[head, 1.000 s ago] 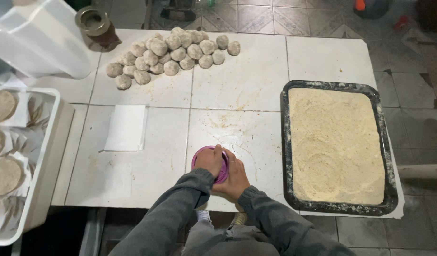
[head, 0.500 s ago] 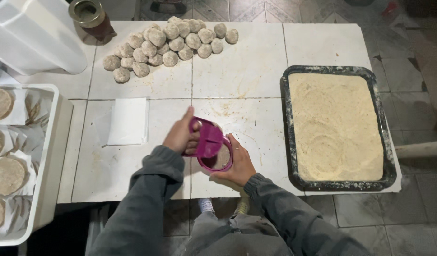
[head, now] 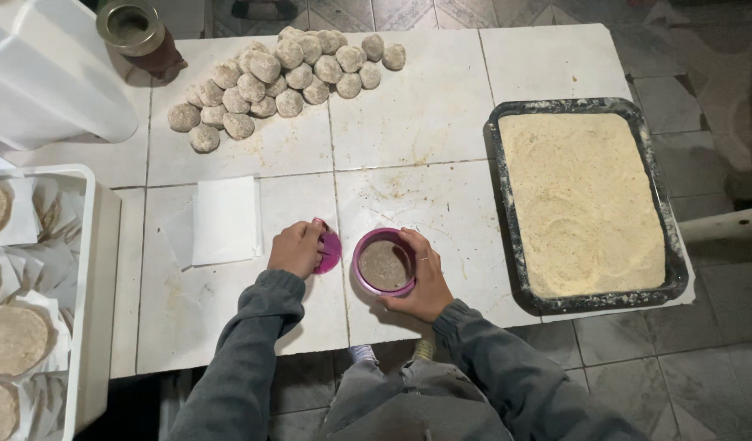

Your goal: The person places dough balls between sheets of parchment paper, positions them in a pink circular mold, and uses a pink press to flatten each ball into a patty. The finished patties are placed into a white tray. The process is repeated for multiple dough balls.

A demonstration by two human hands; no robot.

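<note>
The white tiled surface [head: 425,122] carries everything in front of you. Along its right edge sits a dark rectangular tray [head: 507,212] filled with pale crumbs. Off the left edge stands a white crate [head: 86,269] holding flat round patties on paper. Toward the far left corner lies a heap of dough balls [head: 282,77], with a metal can [head: 135,28] just beyond it. A white paper square [head: 223,220] lies near the left edge, just beside your left hand. Near the front edge, your right hand [head: 425,282] cups the purple round mould [head: 383,262], which rests on the surface with a flat brownish patty inside. Your left hand [head: 294,249] grips the purple lid [head: 329,251], tilted on its edge just beside the mould.
</note>
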